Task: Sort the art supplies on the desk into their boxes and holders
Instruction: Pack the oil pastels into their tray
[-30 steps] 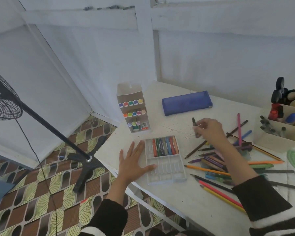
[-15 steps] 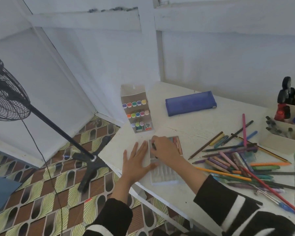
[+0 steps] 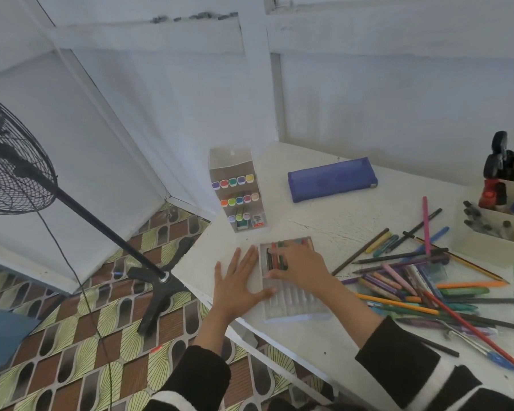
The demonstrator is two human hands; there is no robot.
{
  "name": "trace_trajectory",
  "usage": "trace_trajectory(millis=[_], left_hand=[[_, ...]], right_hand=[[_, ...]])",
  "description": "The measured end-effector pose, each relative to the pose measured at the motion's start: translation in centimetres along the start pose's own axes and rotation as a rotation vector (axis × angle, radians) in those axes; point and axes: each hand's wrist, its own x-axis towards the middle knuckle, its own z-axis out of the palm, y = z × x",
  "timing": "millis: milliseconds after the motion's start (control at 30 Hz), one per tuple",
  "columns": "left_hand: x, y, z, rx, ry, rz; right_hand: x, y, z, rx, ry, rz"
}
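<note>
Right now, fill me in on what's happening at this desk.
A person is sorting art supplies. The right hand is over the far half of a clear tray, on the row of crayons there; whether it holds one is hidden. The left hand lies flat beside the tray, thumb against its edge. The tray's near half looks empty. A heap of pencils and pens still lies loose to the right. A marker box, a blue pouch and an organizer sit further back.

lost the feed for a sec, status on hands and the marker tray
Left hand flat, steadying clear tray. Right hand over the tray's marker row, grip hidden. Loose pencil pile unsorted. Nothing in the way.
</note>
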Motion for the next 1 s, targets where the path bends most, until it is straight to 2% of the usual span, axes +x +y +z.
trace_trajectory(millis=[1000], left_hand=[[0.0,0.0,0.1,-0.033,0.007,-0.008]], right_hand=[[0.3,-0.2,1.2,-0.058,0.105,0.018]])
